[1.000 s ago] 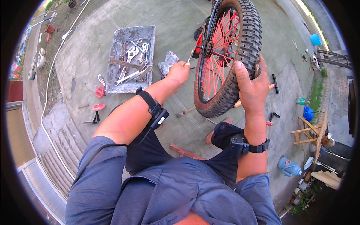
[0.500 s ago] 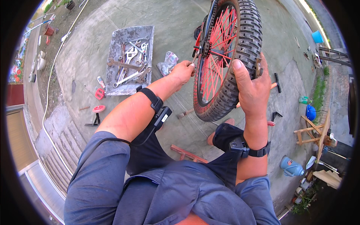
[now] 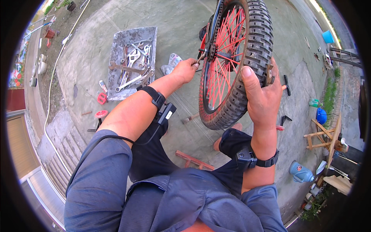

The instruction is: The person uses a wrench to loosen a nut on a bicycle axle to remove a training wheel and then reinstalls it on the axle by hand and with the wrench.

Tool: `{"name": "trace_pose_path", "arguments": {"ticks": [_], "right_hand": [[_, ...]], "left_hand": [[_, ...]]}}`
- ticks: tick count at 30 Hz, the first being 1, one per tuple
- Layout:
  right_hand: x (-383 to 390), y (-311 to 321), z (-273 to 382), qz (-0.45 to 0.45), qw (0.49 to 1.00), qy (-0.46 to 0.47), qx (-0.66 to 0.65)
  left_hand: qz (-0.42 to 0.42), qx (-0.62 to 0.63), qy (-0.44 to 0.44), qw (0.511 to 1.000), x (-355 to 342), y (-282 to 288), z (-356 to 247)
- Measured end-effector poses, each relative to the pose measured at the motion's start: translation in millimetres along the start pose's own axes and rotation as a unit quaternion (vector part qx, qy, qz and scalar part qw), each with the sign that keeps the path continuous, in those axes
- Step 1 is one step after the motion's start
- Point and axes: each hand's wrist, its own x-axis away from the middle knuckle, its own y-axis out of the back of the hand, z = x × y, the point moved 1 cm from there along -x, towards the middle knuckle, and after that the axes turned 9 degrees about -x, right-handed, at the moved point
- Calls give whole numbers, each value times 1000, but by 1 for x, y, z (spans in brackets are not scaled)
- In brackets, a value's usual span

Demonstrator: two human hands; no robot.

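- in the head view, the bicycle wheel (image 3: 259, 50), with red spokes and a knobby tyre, stands ahead of the person; its top is cut off by the upper edge, and the frame beyond it is mostly out of sight.
- left of the wheel, the left hand (image 3: 186, 70) is closed around a slender metal tool (image 3: 201, 58); most of the tool is hidden in the fist, and i cannot tell whether its tip touches the hub.
- on the wheel's near right side, the right hand (image 3: 264, 91) is half spread, thumb against the tread, fingertips partly hidden; a rusty metal piece (image 3: 269, 75) shows between hand and tyre, and i cannot tell how firmly either is gripped.
- well left of the wheel, a grey tray (image 3: 116, 42) bears heaped wrenches (image 3: 134, 58), several overlapping.
- between tray and wheel, a clear plastic bag (image 3: 174, 60) is partly covered by the left hand.
- to the wheel's lower right, a blue jug (image 3: 301, 172) carries a printed emblem too small to make out.
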Motion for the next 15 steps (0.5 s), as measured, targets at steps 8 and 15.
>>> {"name": "trace_pose_path", "arguments": {"ticks": [8,15], "right_hand": [[1,0,1,-5,1000,-8,-12],[5,-1,2,-6,998,-16,-53]], "left_hand": [[-6,-66,-18,998,-10,-5,-2],[-19,-123,-36,992,-8,2,-13]]}}
